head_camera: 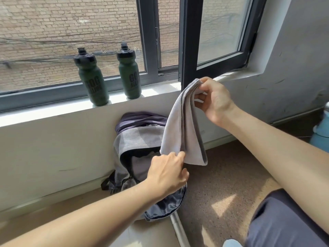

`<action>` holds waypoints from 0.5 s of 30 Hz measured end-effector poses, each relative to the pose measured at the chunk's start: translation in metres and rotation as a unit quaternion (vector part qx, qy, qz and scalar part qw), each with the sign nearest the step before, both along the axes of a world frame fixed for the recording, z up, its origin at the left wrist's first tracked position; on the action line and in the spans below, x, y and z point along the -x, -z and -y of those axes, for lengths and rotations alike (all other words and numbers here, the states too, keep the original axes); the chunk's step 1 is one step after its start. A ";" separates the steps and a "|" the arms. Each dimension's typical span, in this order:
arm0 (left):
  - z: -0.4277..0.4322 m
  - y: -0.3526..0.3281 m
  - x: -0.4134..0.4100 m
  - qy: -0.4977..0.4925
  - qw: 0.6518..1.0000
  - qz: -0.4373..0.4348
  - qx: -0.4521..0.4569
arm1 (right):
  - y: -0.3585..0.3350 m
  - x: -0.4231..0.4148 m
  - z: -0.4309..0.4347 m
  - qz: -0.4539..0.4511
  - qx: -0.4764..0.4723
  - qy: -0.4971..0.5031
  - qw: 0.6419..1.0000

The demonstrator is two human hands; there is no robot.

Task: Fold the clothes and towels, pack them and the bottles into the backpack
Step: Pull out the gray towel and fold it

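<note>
Backpack [138, 139]: grey, mouth open, leaning on the wall below the windowsill [53, 111].
Towel [179, 125]: grey, folded, hanging above the backpack.
Left bottle [92, 79], right bottle [129, 73]: green, upright on the sill.
Our hands, apart: right hand [213, 98] pinches the towel's top, left hand [167, 173] its lower edge.

Body check: left hand [167, 173] and right hand [213, 100] both bare. Same for left forearm [89, 216] and right forearm [276, 148], bare all the way back from the grip. Low, behind the right-hand grip: leg [284, 220] in dark navy cloth, plain, softly creased.
</note>
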State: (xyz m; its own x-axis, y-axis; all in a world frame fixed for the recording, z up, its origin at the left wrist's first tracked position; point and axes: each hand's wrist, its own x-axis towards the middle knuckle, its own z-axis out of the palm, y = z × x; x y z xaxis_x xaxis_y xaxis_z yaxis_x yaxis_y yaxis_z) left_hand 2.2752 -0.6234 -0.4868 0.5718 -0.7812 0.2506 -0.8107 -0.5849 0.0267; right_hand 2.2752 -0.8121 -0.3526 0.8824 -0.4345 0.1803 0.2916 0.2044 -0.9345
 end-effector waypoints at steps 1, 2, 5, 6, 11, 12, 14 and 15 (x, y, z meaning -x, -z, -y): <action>-0.002 0.000 -0.003 -0.002 1.000 0.017 -0.014 | -0.001 0.000 -0.001 0.003 0.006 0.005 1.000; -0.003 0.000 -0.006 -0.007 0.999 0.030 -0.032 | -0.002 0.001 -0.003 0.005 0.010 0.011 1.000; -0.005 -0.001 -0.014 -0.060 0.997 0.010 -0.052 | -0.004 0.002 -0.006 0.008 0.027 0.035 0.999; -0.005 -0.002 -0.016 -0.087 0.995 -0.018 -0.039 | -0.004 0.003 -0.006 0.009 0.032 0.044 0.998; -0.002 -0.013 -0.022 -0.177 0.957 -0.229 0.031 | -0.003 0.001 -0.012 0.026 0.047 0.117 0.992; 0.000 -0.015 -0.022 -0.182 0.951 -0.248 0.030 | -0.002 0.001 -0.012 0.031 0.056 0.128 0.990; 0.004 -0.014 -0.023 -0.191 0.947 -0.256 0.028 | -0.001 0.000 -0.014 0.037 0.071 0.137 0.987; 0.007 -0.012 -0.024 -0.195 0.947 -0.252 0.032 | -0.001 -0.001 -0.015 0.039 0.077 0.140 0.986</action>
